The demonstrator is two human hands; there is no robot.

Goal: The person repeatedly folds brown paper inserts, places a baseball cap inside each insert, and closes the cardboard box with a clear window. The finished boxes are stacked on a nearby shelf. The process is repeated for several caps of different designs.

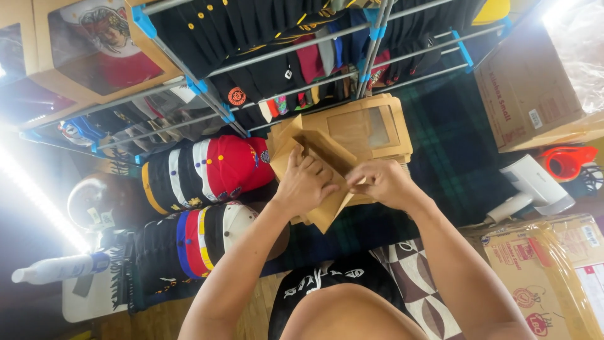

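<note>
Both hands meet in the middle of the view on a flat brown cardboard box [322,165] that is partly folded. The left hand [306,182] is curled round the box's left part, fingers bent over the top, thumb pointing to 3 o'clock. The right hand [381,182] pinches a flap at the box's right edge, fingers closed tight on it. The box is tilted, w/ one corner down at 6 o'clock.

Just behind it, at 1 o'clock, sits a stack of flat brown boxes w/ a clear window [368,129]; can't tell what is inside.

At 9 o'clock from the hands are rows of caps: a red cap [234,165] next to black & white ones, and lower at 8 o'clock a row w/ blue, red & white caps [207,236]. At 12 o'clock a metal rack w/ blue joints [296,53] holds many dark caps. Far at 3 o'clock are a white tool [531,189] and an orange tape holder [566,160]. A big cardboard carton [528,94] is at 2 o'clock, and wrapped boxes [547,271] at 4 o'clock. A white spray bottle [60,267] lies at 8 o'clock. A black cap [327,283] rests at 6 o'clock, close to the arms.
</note>
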